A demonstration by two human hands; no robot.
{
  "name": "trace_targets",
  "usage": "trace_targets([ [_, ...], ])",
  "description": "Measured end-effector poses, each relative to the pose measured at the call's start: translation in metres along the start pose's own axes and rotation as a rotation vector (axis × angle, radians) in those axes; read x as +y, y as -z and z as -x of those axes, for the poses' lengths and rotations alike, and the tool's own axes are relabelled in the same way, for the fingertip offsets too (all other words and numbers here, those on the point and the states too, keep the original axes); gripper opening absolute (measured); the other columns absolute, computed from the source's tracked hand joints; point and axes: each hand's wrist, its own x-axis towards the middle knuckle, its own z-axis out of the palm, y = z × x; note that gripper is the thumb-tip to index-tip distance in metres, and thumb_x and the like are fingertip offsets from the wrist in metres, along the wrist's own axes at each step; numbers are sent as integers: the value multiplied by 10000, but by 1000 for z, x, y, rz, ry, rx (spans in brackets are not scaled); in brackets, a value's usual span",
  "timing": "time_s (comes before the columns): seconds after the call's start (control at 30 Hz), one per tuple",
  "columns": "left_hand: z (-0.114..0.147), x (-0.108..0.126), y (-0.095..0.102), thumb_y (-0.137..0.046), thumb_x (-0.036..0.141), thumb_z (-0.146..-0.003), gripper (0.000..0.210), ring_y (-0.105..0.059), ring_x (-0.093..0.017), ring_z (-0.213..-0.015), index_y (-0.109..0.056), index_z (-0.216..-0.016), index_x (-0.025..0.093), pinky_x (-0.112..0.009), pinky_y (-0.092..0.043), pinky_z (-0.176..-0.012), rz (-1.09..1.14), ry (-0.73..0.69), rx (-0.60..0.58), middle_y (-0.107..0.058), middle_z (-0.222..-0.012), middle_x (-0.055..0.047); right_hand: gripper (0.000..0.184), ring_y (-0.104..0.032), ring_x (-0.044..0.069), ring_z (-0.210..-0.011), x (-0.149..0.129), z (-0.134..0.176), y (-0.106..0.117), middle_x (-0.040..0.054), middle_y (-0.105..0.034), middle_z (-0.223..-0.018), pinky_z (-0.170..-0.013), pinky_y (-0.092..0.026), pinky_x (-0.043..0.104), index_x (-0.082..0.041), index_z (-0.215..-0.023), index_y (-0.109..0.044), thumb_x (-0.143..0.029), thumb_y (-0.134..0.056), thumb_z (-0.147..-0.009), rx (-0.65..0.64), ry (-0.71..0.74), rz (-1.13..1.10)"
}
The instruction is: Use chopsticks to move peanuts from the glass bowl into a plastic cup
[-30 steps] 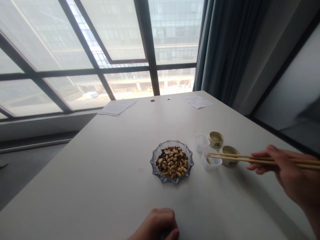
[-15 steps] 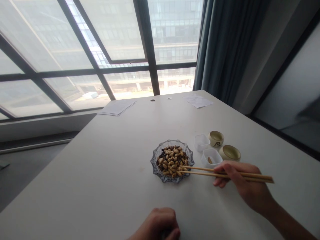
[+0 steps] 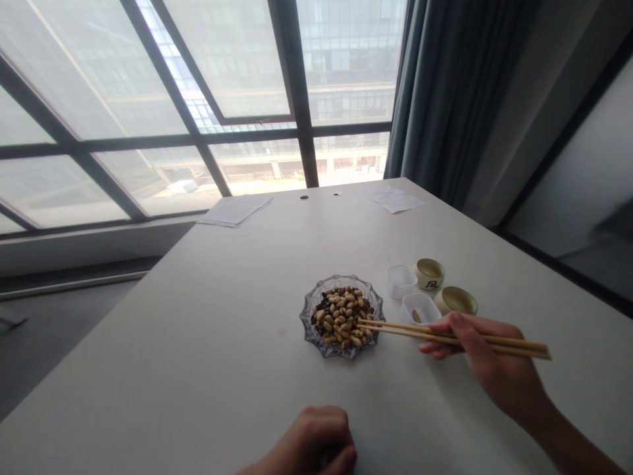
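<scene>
My right hand (image 3: 487, 353) is closed around a pair of wooden chopsticks (image 3: 410, 332), which point left. Their tips lie close together at the right side of a heap of pistachios (image 3: 341, 310); whether a nut is between them I cannot tell. Pistachios, longer peanut-like nuts and small dark pieces fill a scalloped glass bowl (image 3: 310, 336). Just behind the right hand's fingers stands a clear plastic container (image 3: 419, 310) with one brown nut (image 3: 416, 316) inside. My left hand (image 3: 321, 439) rests on the table in a loose fist, with nothing visible in it.
A second clear plastic container (image 3: 400, 282) and two small ceramic cups, a farther cup (image 3: 429, 273) and a nearer cup (image 3: 457, 301), stand right of the bowl. Paper sheets (image 3: 237, 210) and another paper (image 3: 397, 199) lie at the white table's (image 3: 198, 343) far end.
The chopstick tips have drawn together and shifted slightly up in the heap. My right hand has turned a little. My left hand stays in place, and the view has shifted slightly.
</scene>
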Motion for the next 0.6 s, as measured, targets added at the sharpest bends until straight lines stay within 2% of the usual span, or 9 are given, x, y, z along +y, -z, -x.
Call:
trace_targets([
  [0.1,0,1,0,-379,648,-1067,584,-432,-128,-631,-442,-712,189,-240,-318,-597,2,0,-5,-464,-663,-12,402,-768,224,-593,0,-3,4,90,-794,-707,-593,-669,298,-187,-866,-826,-575,-725,-890,-73,2,42],
  [0.23,-2,8,1,-371,638,-1073,575,-440,-133,-647,-437,-718,191,-241,-333,-614,-2,17,-2,-474,-681,-17,452,-787,245,-626,8,-6,-2,118,-798,-724,-601,-681,310,-143,-878,-824,-589,-749,-864,-182,-39,33],
  [0.4,-2,14,2,-369,630,-1074,569,-444,-140,-655,-428,-714,193,-249,-340,-626,-8,49,-17,-482,-690,-24,459,-796,256,-643,9,-5,-12,119,-804,-744,-603,-686,304,-150,-846,-820,-602,-743,-863,-112,-64,-38],
  [0.5,-1,15,2,-362,647,-1067,580,-438,-142,-644,-420,-707,196,-256,-337,-621,-11,51,-20,-475,-678,-24,424,-798,259,-659,3,-4,-6,101,-807,-750,-618,-691,313,-177,-844,-822,-595,-750,-860,-88,-55,-8],
  [0.6,-1,16,2,-359,649,-1066,583,-436,-144,-646,-419,-705,196,-263,-337,-625,-15,61,-14,-477,-681,-25,409,-789,249,-628,-5,-6,2,89,-800,-723,-613,-690,314,-181,-863,-825,-587,-775,-842,-117,-38,47],
])
